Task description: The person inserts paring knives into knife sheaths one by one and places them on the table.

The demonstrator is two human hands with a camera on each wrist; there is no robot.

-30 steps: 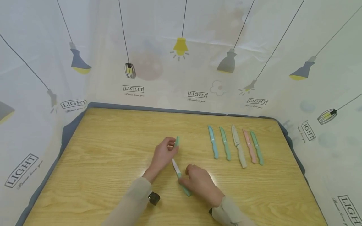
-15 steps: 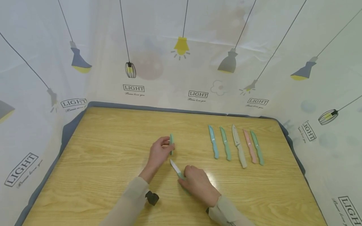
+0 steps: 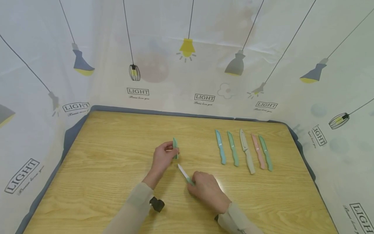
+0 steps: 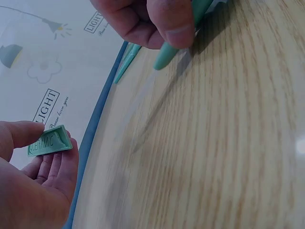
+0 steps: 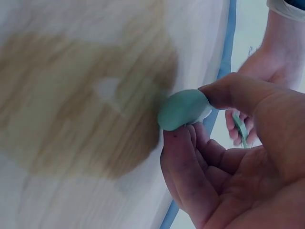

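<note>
My left hand (image 3: 161, 157) pinches a light green knife sheath (image 3: 175, 143) between thumb and fingers, left of the table's middle. Raised lettering reading "CERAMIC" shows on that sheath (image 4: 50, 141) in the left wrist view. Nearer the front, my right hand (image 3: 208, 190) grips a knife by its green handle (image 5: 183, 109), most of which is hidden in the hand. The bare white blade (image 3: 183, 171) slants up and left, its tip a short way below the sheath. In the left wrist view the blade is close over the table and casts a shadow.
On the right of the wooden table (image 3: 102, 146) several sheathed knives lie in a row: blue (image 3: 220, 148), green (image 3: 232, 149), a longer cream one (image 3: 247, 152), pink (image 3: 257, 152) and another green. Behind stands a curtain (image 3: 169, 91) printed with lamps.
My left hand has drawn the sheath leftward, turning it more upright. My right hand, earlier touching the knife's handle, now grips it, and the blade has tilted further left.
</note>
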